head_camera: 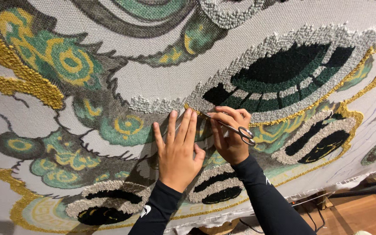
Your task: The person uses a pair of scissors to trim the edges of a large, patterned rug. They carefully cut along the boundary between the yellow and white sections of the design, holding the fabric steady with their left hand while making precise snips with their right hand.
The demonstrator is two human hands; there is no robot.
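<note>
A large tufted rug (162, 82) stretched on a frame fills the view, with a grey backing cloth and raised yarn in gold, green, black and pale grey. My left hand (177, 150) lies flat on the cloth, fingers together and pointing up, just below a gold yarn line (283, 117). My right hand (231, 137) is beside it and grips small silver scissors (236, 129). The scissor tips touch the gold yarn near my left fingertips. Both arms wear black sleeves.
The rug's lower edge (318, 191) runs along the bottom right. Below it are a wooden floor (357, 213), dark cables and a black bar. Printed, untufted pattern areas cover the left side of the cloth.
</note>
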